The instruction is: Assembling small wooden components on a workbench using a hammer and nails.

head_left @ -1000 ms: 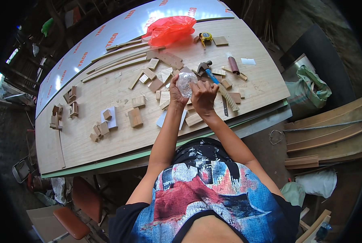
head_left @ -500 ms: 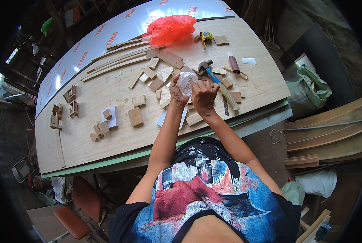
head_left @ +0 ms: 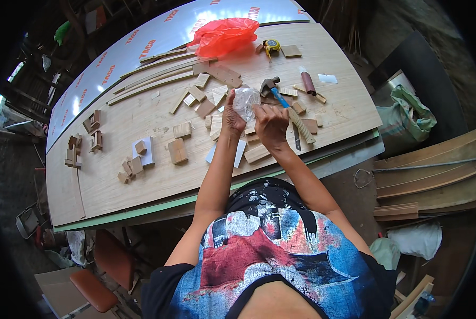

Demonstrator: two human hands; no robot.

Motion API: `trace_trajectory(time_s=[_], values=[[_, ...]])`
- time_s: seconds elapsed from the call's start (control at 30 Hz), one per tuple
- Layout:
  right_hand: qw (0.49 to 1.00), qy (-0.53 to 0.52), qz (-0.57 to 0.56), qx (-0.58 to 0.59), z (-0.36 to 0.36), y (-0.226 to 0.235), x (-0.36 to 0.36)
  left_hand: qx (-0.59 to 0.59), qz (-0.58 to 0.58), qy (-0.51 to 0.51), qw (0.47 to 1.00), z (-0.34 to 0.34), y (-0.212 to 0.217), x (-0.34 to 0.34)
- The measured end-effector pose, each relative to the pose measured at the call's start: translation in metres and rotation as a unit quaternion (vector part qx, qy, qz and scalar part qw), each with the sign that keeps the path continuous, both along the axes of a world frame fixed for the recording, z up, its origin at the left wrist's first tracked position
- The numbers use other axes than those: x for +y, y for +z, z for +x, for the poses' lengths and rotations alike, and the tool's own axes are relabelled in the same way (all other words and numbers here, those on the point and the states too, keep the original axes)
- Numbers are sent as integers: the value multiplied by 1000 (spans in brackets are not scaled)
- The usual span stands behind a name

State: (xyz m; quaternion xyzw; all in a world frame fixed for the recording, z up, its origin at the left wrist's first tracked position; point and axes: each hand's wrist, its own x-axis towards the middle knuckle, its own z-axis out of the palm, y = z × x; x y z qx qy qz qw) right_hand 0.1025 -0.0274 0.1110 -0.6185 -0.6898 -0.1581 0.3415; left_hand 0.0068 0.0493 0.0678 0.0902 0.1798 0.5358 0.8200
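Observation:
Both my hands are raised over the middle of a large plywood tabletop (head_left: 142, 181). My left hand (head_left: 231, 116) and my right hand (head_left: 271, 124) together hold a small clear plastic bag (head_left: 246, 100); each hand pinches one side of it. What is inside the bag is too small to tell. Beneath and around the hands lie several small wooden blocks (head_left: 178, 150) and offcuts. A hammer with a blue handle (head_left: 274, 89) lies just beyond the bag.
A red plastic bag (head_left: 224, 35) and a yellow tape measure (head_left: 271, 45) lie at the far edge. Long wooden strips (head_left: 158, 77) lie at the far left, block stacks (head_left: 84, 141) on the left. Curved boards (head_left: 429, 175) and a sack are on the floor to the right, a chair (head_left: 92, 290) at lower left.

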Motion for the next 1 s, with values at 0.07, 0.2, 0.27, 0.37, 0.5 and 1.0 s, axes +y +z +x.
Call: trace_trajectory(time_s=[0.07, 0.2, 0.27, 0.37, 0.5, 1.0], values=[[1000, 8, 5, -4, 0, -3, 1, -19, -11, -13, 1000, 0, 0, 1], [1000, 6, -8, -26, 4, -7, 0, -24, 0, -39, 999, 3, 5, -6], [999, 9, -24, -26, 2, -6, -1, -39, -13, -19, 999, 3, 2, -8], [997, 44, -70, 5, -6, -5, -7, -28, 0, -34, 999, -2, -7, -9], [988, 71, -103, 88, -9, -8, -8, -57, -8, -30, 998, -4, -9, -7], [998, 25, -45, -25, -3, 2, -15, 30, -26, -15, 999, -15, 8, -8]])
